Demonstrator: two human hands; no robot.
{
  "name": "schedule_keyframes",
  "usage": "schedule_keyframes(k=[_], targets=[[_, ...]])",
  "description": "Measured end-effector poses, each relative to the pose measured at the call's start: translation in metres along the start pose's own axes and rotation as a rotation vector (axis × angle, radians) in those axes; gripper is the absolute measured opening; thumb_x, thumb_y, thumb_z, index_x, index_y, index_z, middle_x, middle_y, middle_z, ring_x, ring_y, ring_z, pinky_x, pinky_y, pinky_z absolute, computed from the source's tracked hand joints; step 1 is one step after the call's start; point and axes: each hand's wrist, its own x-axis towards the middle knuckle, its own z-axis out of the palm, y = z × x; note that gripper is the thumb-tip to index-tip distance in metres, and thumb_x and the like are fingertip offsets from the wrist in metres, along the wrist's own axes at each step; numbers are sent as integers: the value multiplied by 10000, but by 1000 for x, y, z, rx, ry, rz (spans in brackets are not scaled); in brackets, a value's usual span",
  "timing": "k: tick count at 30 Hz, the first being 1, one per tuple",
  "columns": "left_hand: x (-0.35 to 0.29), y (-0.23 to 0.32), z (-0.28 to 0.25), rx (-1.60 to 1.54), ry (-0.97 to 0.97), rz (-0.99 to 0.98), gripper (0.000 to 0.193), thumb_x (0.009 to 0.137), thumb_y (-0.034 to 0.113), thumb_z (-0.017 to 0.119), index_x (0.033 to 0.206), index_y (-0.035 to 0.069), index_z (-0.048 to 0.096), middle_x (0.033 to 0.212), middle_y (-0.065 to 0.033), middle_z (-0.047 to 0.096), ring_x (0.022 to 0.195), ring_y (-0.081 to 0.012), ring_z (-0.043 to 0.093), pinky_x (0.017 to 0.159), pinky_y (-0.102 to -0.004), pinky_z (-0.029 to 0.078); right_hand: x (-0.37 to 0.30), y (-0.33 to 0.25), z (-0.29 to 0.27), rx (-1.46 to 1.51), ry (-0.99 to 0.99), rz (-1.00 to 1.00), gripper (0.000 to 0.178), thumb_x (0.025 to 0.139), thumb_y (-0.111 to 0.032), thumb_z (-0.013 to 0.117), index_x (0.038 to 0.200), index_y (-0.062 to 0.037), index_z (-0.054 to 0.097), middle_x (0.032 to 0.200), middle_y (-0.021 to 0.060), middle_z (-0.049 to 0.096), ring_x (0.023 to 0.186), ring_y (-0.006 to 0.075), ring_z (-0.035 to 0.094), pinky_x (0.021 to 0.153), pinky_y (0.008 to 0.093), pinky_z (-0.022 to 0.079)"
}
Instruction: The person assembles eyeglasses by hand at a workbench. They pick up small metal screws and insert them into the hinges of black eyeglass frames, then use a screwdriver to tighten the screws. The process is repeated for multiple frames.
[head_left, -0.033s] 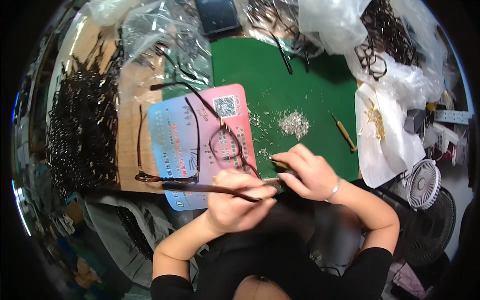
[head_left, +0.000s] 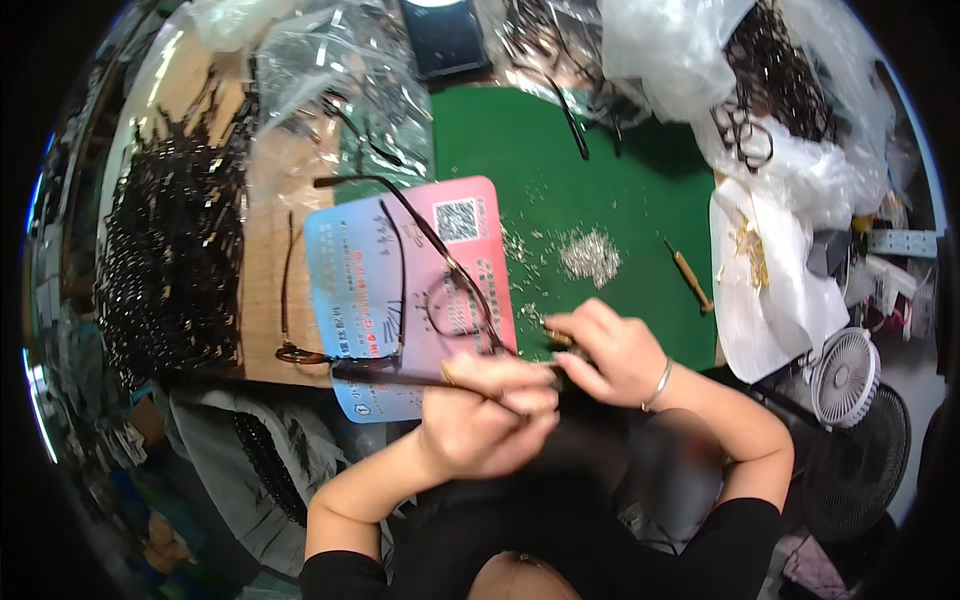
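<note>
My left hand (head_left: 490,415), blurred by motion, grips a dark brown eyeglass frame (head_left: 465,277). One of its temples stretches up over the blue-and-pink printed card (head_left: 330,270); a second dark temple crosses the near part of the card. Beside it, my right hand (head_left: 617,357) is closed with thumb and fingers around a small brass-coloured tool (head_left: 558,338), mostly hidden. The fingertips of both hands nearly meet at the mat's near edge. Another pair of glasses (head_left: 402,270) rests on the card, temples pointing away. Beyond my right hand lies a pile of tiny silver screws (head_left: 590,257).
A brass-handled screwdriver (head_left: 690,280) lies on the green mat (head_left: 640,180). To its right, gold-coloured small parts (head_left: 750,255) sit on white wrapping (head_left: 735,330). Dark temples (head_left: 175,260) are heaped at left. Plastic bags (head_left: 340,80) and a small fan (head_left: 845,375) border the area.
The whole view has shifted slightly. Both hands stay close together, and the held eyeglass frame has tilted a little in my left hand.
</note>
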Motion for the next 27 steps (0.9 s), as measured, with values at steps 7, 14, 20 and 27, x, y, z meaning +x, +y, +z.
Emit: schedule_keyframes(k=[7,14,20,27], targets=[[-49,73,-79,330,-272,-808,148,687,66,670,645,56,528,592,-59,587,457,-212,539,464,-305,440,-9,4,-8,87,-17,26,281,798,-183,622,1041,-50,577,834,85,535,641,234,589,541,309,491],[-29,-18,-65,867,-187,-332,156,714,134,664,778,49,550,843,-126,531,832,-337,488,800,-423,378,-8,1,-7,39,-47,-50,280,809,-179,611,1053,-48,568,825,85,531,632,227,575,560,316,484],[-26,-34,-61,803,-210,-344,213,752,157,666,907,48,568,831,-105,571,813,-290,544,823,-406,386,-13,2,-4,80,26,25,271,808,-175,611,1047,-54,574,795,82,546,620,223,574,551,312,481],[117,-189,-93,997,-87,-546,304,875,300,518,1017,33,548,948,-269,589,865,-422,606,735,-464,500,-11,-6,-6,42,-35,42,268,820,-198,610,1047,-61,569,834,91,554,664,246,593,582,334,496]])
